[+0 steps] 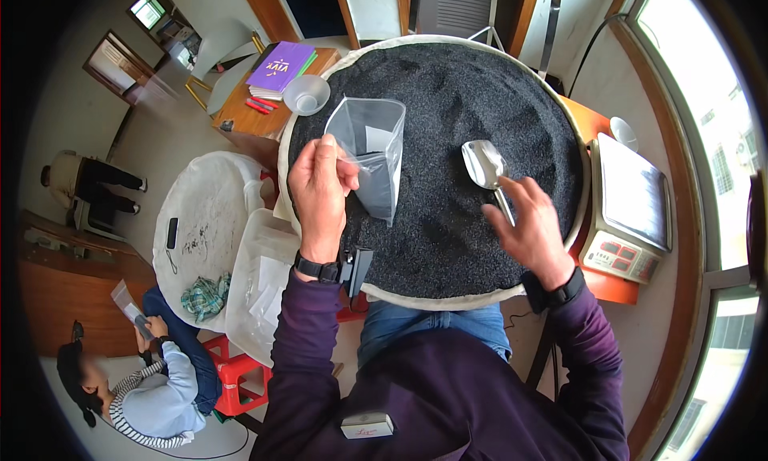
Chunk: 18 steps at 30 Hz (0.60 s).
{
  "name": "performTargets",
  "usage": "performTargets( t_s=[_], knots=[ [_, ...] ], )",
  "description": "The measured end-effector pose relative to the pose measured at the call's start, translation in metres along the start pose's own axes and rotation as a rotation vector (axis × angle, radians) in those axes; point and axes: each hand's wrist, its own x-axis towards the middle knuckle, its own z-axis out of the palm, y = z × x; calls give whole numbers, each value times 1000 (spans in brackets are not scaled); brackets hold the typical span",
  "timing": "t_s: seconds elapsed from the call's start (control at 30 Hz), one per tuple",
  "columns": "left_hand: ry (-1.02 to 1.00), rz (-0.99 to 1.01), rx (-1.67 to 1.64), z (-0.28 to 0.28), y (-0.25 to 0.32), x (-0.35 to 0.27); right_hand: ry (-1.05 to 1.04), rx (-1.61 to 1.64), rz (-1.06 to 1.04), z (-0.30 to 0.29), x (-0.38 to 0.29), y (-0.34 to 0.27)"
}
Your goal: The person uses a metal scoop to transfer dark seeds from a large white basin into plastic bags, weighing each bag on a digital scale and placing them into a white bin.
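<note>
A wide round tray with a cloth-covered rim (444,303) holds fine black granules (444,239). My left hand (321,185) pinches the upper edge of a clear plastic bag (384,179), which stands with its mouth spread over the granules; a pale label shows through it and dark material seems to lie inside. On the granules to its right rests a shiny metal scoop (482,162), its bowl pointing away from me. My right hand (531,230) is at the scoop's handle, fingers spread; whether it grips the handle is unclear.
Right of the tray stands a digital scale (633,200). A translucent bowl (306,95) sits by the tray's left rim, near a purple book (281,66). At left are a white plastic bin (240,323), a cloth-covered round tray (198,221), a red stool (243,380) and a seated person (162,395).
</note>
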Motion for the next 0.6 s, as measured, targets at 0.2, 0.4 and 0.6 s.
performTargets(
  t_s=[0.2,0.4,0.6],
  knots=[
    [-77,33,30,-6,0,4,-83,188,-79,66,50,-76],
    [-24,-5,111,-25,-17,-6,-240,252,52,97,88,-102],
    [58,-225,358,-66,-93,-22,-174,352,71,97,107,-96]
  ],
)
